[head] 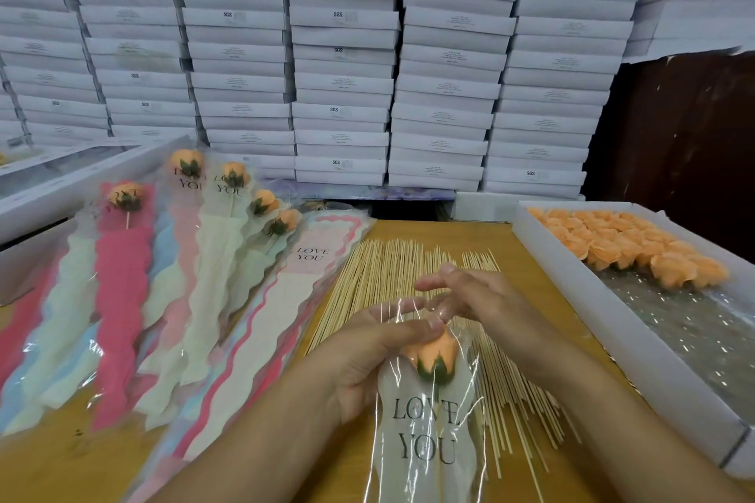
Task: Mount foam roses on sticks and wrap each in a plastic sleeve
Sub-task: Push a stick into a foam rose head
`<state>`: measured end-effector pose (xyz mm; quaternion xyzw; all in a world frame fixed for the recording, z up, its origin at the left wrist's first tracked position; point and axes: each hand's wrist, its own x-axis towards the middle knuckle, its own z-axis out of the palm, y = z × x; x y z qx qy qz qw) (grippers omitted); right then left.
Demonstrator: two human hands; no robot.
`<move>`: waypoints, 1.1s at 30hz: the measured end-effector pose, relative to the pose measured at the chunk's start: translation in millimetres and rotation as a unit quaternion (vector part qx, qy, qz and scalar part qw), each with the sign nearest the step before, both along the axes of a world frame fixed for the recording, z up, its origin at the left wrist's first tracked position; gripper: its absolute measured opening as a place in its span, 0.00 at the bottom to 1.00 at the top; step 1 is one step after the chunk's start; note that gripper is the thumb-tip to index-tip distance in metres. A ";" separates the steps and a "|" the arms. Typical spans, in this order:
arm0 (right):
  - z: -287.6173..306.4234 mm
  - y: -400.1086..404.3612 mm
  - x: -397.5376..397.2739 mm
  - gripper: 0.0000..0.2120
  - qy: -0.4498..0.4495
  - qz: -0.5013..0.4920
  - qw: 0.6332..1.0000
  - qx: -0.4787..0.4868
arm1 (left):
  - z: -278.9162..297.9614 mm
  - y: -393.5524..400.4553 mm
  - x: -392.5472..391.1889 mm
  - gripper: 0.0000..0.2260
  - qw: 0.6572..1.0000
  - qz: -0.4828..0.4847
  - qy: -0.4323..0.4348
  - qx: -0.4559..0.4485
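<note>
An orange foam rose (433, 353) with a green calyx is sitting inside a clear plastic sleeve (427, 433) printed "LOVE YOU", held low in the middle of the view above the wooden surface (543, 257); the left hand (367, 355) is curling round the sleeve beside the bloom, thumb pressing near the top of the rose; the right hand (470, 298) is hovering just beyond it, fingers loosely spread, fingertips pinching the sleeve's open upper edge. Under and behind both hands a spread of bamboo sticks (384, 270) is lying on the surface; to the right a white tray (613, 323) is holding rows of loose orange roses (629, 245) at its far end, with shiny film showing in its near half. To the left, finished wrapped roses (212, 192) are lying fanned out over sleeves in pink, blue and cream; a stack of empty sleeves (286, 298) is resting between them and the sticks. White flat boxes (343, 53) are rising in stacks behind.
</note>
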<state>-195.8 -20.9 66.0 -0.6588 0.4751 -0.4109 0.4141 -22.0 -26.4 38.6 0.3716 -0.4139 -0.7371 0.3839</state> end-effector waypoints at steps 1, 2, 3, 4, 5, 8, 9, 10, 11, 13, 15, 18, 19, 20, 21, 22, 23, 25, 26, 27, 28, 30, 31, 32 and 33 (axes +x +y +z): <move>0.6 0.6 -0.5 0.24 0.014 0.010 1.000 0.005 | -0.3 0.3 0.1 0.26 1.000 0.000 -0.006 -0.003; 1.0 0.8 -1.1 0.25 0.030 0.017 0.999 0.011 | -0.7 0.2 0.5 0.27 1.000 0.001 -0.011 -0.006; 0.9 0.9 -2.3 0.25 0.045 0.021 0.999 0.019 | -0.9 0.3 0.8 0.28 1.000 0.001 -0.015 -0.009; 0.9 0.6 -3.7 0.25 0.057 0.024 0.998 0.028 | -1.6 0.2 1.0 0.28 1.000 -0.003 -0.016 -0.013; 0.9 0.5 -5.0 0.24 0.064 0.029 0.997 0.037 | -1.8 0.4 1.2 0.28 1.000 -0.004 -0.015 -0.012; 2.6 -0.7 -8.7 0.19 0.079 0.029 0.996 0.017 | -1.0 -0.2 1.6 0.28 1.000 0.006 -0.016 -0.010; 3.2 -2.0 -10.5 0.16 0.067 0.009 0.998 -0.006 | -0.5 -0.9 1.6 0.29 1.000 0.011 -0.018 -0.012; 4.3 -3.5 -12.9 0.14 0.045 -0.018 0.998 -0.028 | -0.3 -2.2 2.0 0.29 1.000 0.018 -0.017 -0.013; 5.3 -5.1 -15.7 0.14 0.022 -0.039 0.998 -0.047 | 0.0 -3.6 2.6 0.29 1.000 0.027 -0.012 -0.011; 6.6 -6.7 -20.6 0.14 -0.005 -0.057 0.997 -0.061 | 1.0 -4.9 3.8 0.27 0.999 0.042 0.004 -0.003; 3.2 -7.9 -21.8 0.10 -0.020 -0.074 0.996 -0.042 | 1.9 -5.5 4.7 0.27 0.998 0.056 0.014 0.003; -3.8 -5.7 -15.8 0.12 -0.017 -0.087 0.995 0.052 | 0.8 -7.8 5.5 0.28 0.996 0.081 0.026 0.014; -5.7 -4.0 -13.8 0.14 -0.017 -0.066 0.993 0.095 | 1.4 -8.0 5.6 0.26 0.996 0.087 0.025 0.016; -6.7 -1.7 -11.1 0.17 -0.014 -0.035 0.990 0.133 | 2.0 -8.4 5.7 0.22 0.996 0.090 0.026 0.016; -7.8 0.3 -8.7 0.20 -0.006 -0.002 0.987 0.161 | 2.9 -8.7 5.4 0.17 0.995 0.092 0.031 0.017; -9.3 1.7 -6.0 0.20 0.002 0.023 0.983 0.180 | 2.9 -9.2 5.1 0.11 0.994 0.097 0.042 0.022; -11.1 2.5 -3.2 0.20 0.004 0.041 0.980 0.194 | 3.2 -9.7 4.7 0.05 0.993 0.104 0.051 0.030; -14.4 3.5 1.1 0.16 -0.014 0.061 0.974 0.216 | 3.0 -11.5 4.6 0.02 0.988 0.138 0.054 0.039; -15.7 3.8 2.5 0.15 -0.027 0.072 0.971 0.225 | 3.6 -12.2 4.7 0.03 0.985 0.163 0.052 0.039; -16.9 3.9 3.3 0.15 -0.035 0.087 0.968 0.234 | 4.5 -12.2 5.2 0.05 0.980 0.187 0.053 0.039; -17.7 4.2 3.8 0.15 -0.038 0.103 0.965 0.240 | 5.4 -12.1 5.3 0.08 0.976 0.205 0.060 0.038; -19.1 4.2 4.7 0.16 -0.040 0.117 0.963 0.239 | 7.7 -12.0 5.4 0.13 0.971 0.225 0.074 0.035; -20.2 3.4 4.9 0.16 -0.041 0.116 0.964 0.234 | 8.9 -11.8 5.9 0.14 0.969 0.232 0.074 0.035; -21.3 2.3 5.1 0.17 -0.043 0.111 0.966 0.230 | 10.2 -11.4 6.1 0.14 0.970 0.230 0.070 0.032; -22.1 1.4 5.2 0.18 -0.047 0.103 0.968 0.225 | 11.3 -10.9 6.2 0.13 0.973 0.220 0.060 0.028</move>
